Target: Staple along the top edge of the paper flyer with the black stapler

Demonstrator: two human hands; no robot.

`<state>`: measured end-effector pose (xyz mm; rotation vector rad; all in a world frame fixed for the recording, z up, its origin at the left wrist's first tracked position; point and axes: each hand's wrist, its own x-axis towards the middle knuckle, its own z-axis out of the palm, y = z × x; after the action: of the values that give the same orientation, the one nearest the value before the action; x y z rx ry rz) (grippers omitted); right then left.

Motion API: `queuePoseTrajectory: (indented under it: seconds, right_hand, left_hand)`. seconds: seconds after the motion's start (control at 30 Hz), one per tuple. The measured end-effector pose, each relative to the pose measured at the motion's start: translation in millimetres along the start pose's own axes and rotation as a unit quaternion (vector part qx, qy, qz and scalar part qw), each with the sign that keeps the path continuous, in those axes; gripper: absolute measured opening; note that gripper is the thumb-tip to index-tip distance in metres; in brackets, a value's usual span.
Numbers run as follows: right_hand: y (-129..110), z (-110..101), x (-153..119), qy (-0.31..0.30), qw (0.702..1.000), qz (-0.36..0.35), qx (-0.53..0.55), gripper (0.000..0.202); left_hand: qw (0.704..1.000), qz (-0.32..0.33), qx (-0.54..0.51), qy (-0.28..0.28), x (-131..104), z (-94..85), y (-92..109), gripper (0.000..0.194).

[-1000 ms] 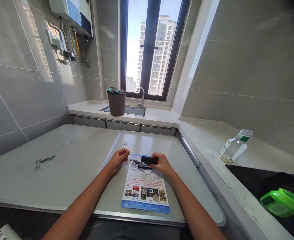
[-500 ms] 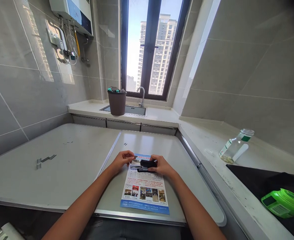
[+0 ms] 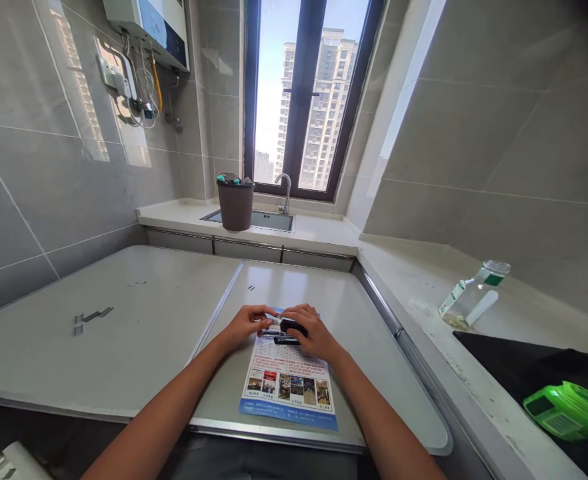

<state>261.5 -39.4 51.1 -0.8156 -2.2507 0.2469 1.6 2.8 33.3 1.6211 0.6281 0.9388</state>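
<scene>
A black stapler (image 3: 289, 341) lies on a printed flyer (image 3: 287, 421), its top and its metal channel swung apart. My right hand (image 3: 314, 331) is closed over the stapler from the right, fingers reaching past its top toward the left. At the stapler's left end my left hand (image 3: 247, 325) is closed in a pinch, its fingertips close to those of the right. Whatever sits between the left fingertips is too small to make out. Grey staple strips (image 3: 92, 316) lie on the left board, with a few small pieces (image 3: 251, 288) beyond my hands.
The white boards (image 3: 164, 347) have a raised metal edge at the front. A brown bin (image 3: 236, 207) stands by the sink (image 3: 271, 220) at the back. On the right counter are a glass jar (image 3: 474, 297) and a green container (image 3: 564, 410).
My right hand has shifted left over the stapler, its fingers now stretching toward the left fingertips. My left hand has moved slightly, still pinched at the stapler's left end.
</scene>
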Motion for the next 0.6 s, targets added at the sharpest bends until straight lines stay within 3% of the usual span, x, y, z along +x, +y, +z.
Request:
queuePoseTrajectory:
  seconds: [0.2,0.47,0.6]
  right_hand:
    - [-1,-1,1,-0.001,1.000,-0.001,-0.002,0.040]
    - [2,0,2,0.018,1.000,0.005,-0.005,0.036]
    - [25,-8,-3,0.117,0.989,0.093,0.002,0.032]
  left_hand:
    - [0.999,0.025,0.001,-0.037,-1,1.3,2,0.041]
    - [0.999,0.027,-0.004,-0.036,-2,2.6,10,0.045]
    - [1.000,0.002,0.005,0.021,1,-3.2,2,0.047]
